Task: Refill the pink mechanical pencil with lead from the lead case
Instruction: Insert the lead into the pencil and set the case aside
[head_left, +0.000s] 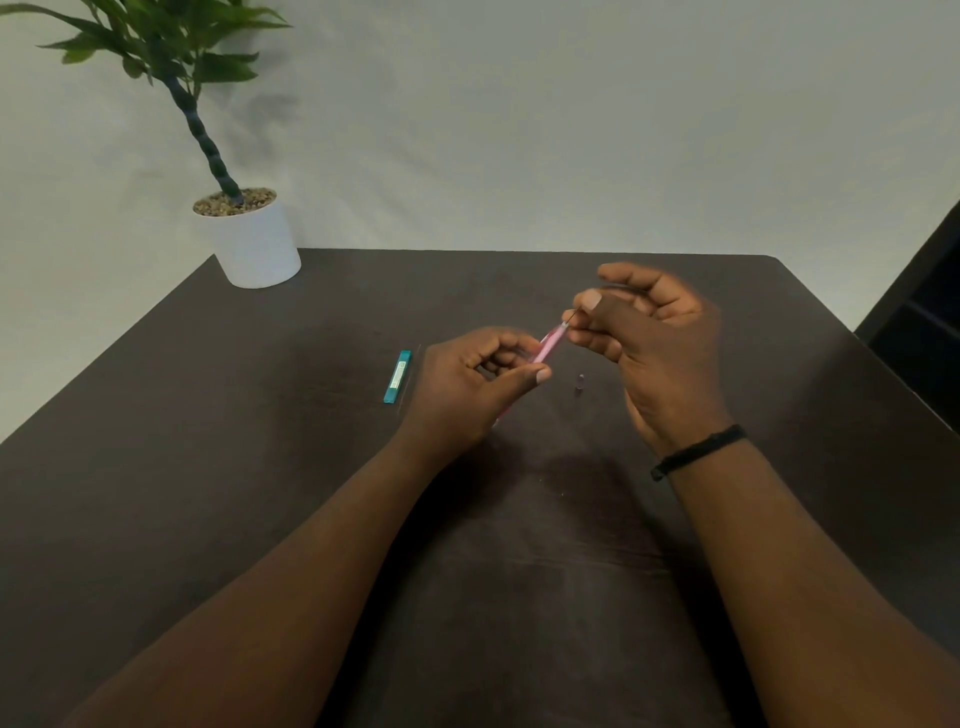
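Overhead, head view only. Pink mechanical pencil (549, 344) held above the dark wood-grain table (260, 467), near centre; slim translucent pink barrel, tilted, open end pointing toward 1 o'clock, lower end hidden behind the left hand (467, 384). Left hand closed around the barrel, thumb and curled fingers clamped on it. Right hand (649, 343), at 2 o'clock of the left, pinches a thin dark lead (573, 314) between thumb and forefinger; lead tip sits at the pencil's open end, how far in I cannot tell. Remaining right fingers loosely spread, slightly blurred. Black band (698, 451) on the right wrist.

Teal lead case (398, 383), flat, narrow, rectangular, pale label, lying on the table at 9 o'clock of the left hand, near but apart. Small cylindrical cap (580, 381) on the table between the hands. White smooth pot (254, 244) with pebbles and green leafy plant at 10 o'clock corner.
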